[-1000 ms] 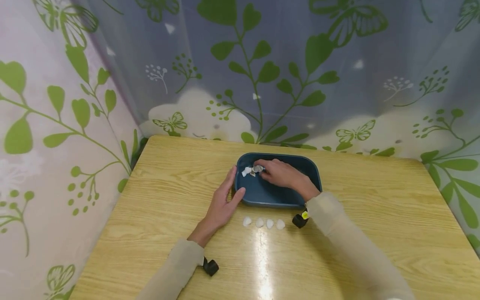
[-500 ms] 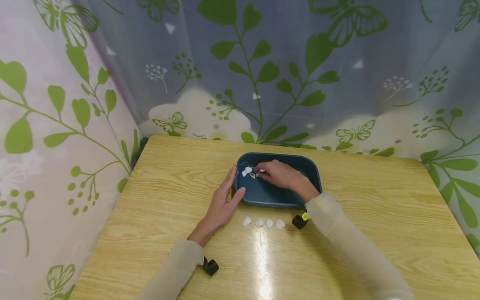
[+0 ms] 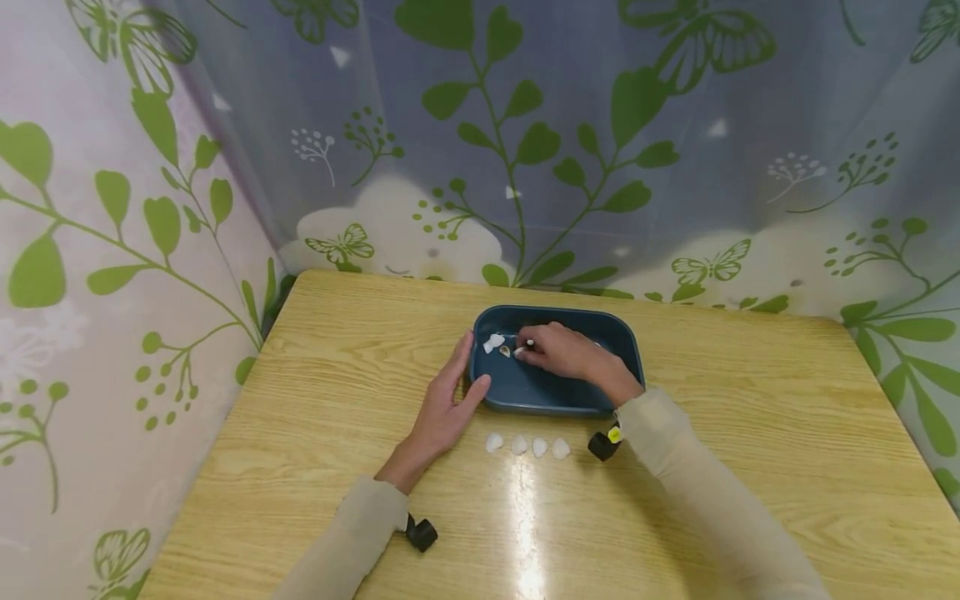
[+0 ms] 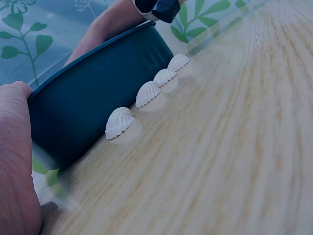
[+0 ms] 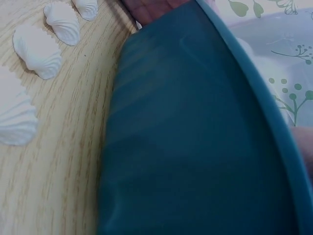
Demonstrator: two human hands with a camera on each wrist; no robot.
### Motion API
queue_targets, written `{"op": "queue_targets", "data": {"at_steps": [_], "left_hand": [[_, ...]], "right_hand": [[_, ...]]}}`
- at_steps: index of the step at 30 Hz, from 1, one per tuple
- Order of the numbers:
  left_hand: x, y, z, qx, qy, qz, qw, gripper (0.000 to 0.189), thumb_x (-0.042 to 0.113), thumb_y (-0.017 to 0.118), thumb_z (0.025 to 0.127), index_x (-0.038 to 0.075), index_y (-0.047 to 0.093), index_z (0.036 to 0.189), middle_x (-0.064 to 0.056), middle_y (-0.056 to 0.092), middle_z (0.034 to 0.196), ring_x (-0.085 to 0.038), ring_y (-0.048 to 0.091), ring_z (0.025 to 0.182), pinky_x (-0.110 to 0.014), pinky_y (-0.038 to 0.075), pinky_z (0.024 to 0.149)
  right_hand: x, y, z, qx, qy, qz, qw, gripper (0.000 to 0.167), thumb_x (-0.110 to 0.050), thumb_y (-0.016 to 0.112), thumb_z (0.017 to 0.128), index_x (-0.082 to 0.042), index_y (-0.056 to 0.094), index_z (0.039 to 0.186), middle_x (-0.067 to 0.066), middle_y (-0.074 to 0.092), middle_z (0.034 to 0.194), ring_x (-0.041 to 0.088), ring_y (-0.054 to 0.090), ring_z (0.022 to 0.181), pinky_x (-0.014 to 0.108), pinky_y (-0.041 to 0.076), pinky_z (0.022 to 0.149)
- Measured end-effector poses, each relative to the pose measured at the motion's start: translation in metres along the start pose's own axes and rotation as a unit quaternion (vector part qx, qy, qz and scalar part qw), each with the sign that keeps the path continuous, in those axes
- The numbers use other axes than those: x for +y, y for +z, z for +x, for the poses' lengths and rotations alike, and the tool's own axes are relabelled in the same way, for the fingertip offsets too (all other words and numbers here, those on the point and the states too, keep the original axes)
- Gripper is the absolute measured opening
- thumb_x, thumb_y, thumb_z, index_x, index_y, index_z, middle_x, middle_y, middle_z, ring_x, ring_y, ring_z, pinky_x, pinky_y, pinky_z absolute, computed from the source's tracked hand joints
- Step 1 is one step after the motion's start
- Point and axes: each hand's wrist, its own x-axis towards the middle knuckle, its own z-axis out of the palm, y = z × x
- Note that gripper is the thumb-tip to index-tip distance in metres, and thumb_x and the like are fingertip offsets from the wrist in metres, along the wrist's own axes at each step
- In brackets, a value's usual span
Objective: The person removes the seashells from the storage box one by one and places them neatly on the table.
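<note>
My left hand (image 3: 442, 406) lies against the left end of a dark blue plastic tray (image 3: 555, 406), its fingers nearly straight and the thumb by the near corner. Inside the tray, my right hand (image 3: 561, 350) has curled fingers and pinches a small seashell (image 3: 518, 352), mostly hidden by the fingers. White shells (image 3: 493, 342) and a shell with a brownish inside (image 3: 505, 352) lie on the tray floor left of those fingertips. In the right wrist view the tray wall (image 5: 195, 127) hides the right hand's fingers.
Several white ribbed seashells (image 4: 120, 123) stand in a row on the wooden table (image 3: 337, 333), in front of the tray's near wall. A printed curtain (image 3: 525, 167) hangs behind the table. Black wrist cameras (image 3: 422, 535) sit below both sleeves.
My right hand's fingers have drawn slightly right and closer together, away from the shells at the tray's left end. The left hand and the row on the table stay put.
</note>
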Motion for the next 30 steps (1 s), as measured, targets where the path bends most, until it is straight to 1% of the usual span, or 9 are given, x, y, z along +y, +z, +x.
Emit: {"op": "queue_targets", "data": {"at_steps": [6,12,17,20,22,25,27,30], "left_hand": [[-0.0034,0.0014,-0.0001,0.004,-0.001,-0.007,1.0000,0.067,0.013,0.058,0.108,0.000,0.024,0.164,-0.019,0.024,0.171,-0.032,0.019,0.159,-0.052,0.019,0.128],[-0.0055,0.0019,-0.0002,0.005,-0.004,-0.015,0.9999,0.066,0.016,0.056,0.109,0.002,0.024,0.165,-0.017,0.023,0.171,-0.027,0.017,0.160,-0.051,0.017,0.129],[-0.0051,0.0016,-0.0001,0.004,-0.002,-0.013,0.9999,0.067,0.015,0.057,0.109,0.001,0.023,0.165,-0.017,0.023,0.172,-0.028,0.017,0.160,-0.052,0.017,0.129],[-0.0044,0.0012,0.0000,0.003,-0.002,-0.010,0.9999,0.067,0.013,0.057,0.108,0.000,0.024,0.164,-0.019,0.023,0.171,-0.030,0.017,0.160,-0.053,0.017,0.129],[-0.0037,0.0009,0.0000,0.001,-0.003,-0.008,1.0000,0.067,0.013,0.057,0.108,0.000,0.024,0.164,-0.018,0.023,0.171,-0.031,0.017,0.160,-0.052,0.018,0.129],[-0.0032,0.0004,0.0002,-0.005,-0.002,-0.004,1.0000,0.067,0.014,0.057,0.109,0.001,0.023,0.165,-0.017,0.022,0.172,-0.030,0.017,0.160,-0.051,0.018,0.129],[-0.0031,0.0002,0.0000,-0.007,-0.002,-0.003,1.0000,0.067,0.015,0.056,0.109,0.002,0.023,0.165,-0.015,0.022,0.172,-0.027,0.017,0.160,-0.050,0.018,0.129],[-0.0037,0.0003,-0.0003,-0.007,-0.002,-0.004,1.0000,0.066,0.017,0.056,0.110,0.003,0.022,0.165,-0.011,0.021,0.172,-0.026,0.017,0.160,-0.049,0.018,0.129]], "right_hand": [[0.0003,-0.0006,-0.0002,-0.008,0.003,0.012,0.9999,0.015,-0.021,0.065,0.106,-0.008,0.073,0.109,-0.002,0.066,0.082,0.009,0.055,0.064,0.027,0.046,0.061],[-0.0003,-0.0031,-0.0006,-0.029,0.002,0.032,0.9991,0.016,-0.021,0.066,0.105,-0.008,0.074,0.099,-0.004,0.051,0.063,0.010,0.048,0.056,0.027,0.042,0.060],[-0.0013,-0.0053,-0.0014,-0.053,0.002,0.046,0.9975,0.020,-0.021,0.064,0.106,-0.008,0.071,0.092,-0.006,0.044,0.060,0.010,0.044,0.053,0.027,0.039,0.059],[-0.0012,-0.0057,-0.0025,-0.052,0.003,0.047,0.9975,0.019,-0.021,0.064,0.106,-0.006,0.071,0.097,-0.004,0.047,0.062,0.010,0.045,0.054,0.027,0.040,0.059],[-0.0005,-0.0052,-0.0035,-0.044,0.010,0.043,0.9981,0.020,-0.023,0.064,0.106,-0.004,0.071,0.107,-0.003,0.052,0.065,0.011,0.049,0.056,0.027,0.042,0.060],[0.0010,-0.0042,-0.0049,-0.026,0.018,0.037,0.9988,0.027,-0.025,0.065,0.105,-0.002,0.068,0.119,-0.001,0.059,0.072,0.011,0.053,0.061,0.029,0.045,0.061],[0.0022,-0.0032,-0.0052,-0.016,0.021,0.035,0.9990,0.030,-0.025,0.066,0.105,-0.002,0.066,0.123,-0.001,0.060,0.074,0.011,0.054,0.062,0.029,0.047,0.061],[0.0022,-0.0026,-0.0048,-0.015,0.019,0.035,0.9991,0.026,-0.022,0.067,0.104,-0.003,0.066,0.123,-0.001,0.060,0.073,0.012,0.054,0.062,0.030,0.046,0.061]]}}
